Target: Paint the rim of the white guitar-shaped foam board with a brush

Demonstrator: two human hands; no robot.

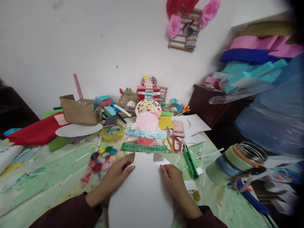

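Left hand (116,175) and right hand (173,179) rest open-gripped, flat on the white sheet (142,196) (scissors (173,143) near); even pressure should stop it sliding.

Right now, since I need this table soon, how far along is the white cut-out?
Done, it seems: the white sheet is cut to a rounded shape, and a green strip, a blue strip and a pink disc lie ready above it. In hand: the left hand and right hand rest on the sheet. Left, probably: decorating, since its surface looks bare.
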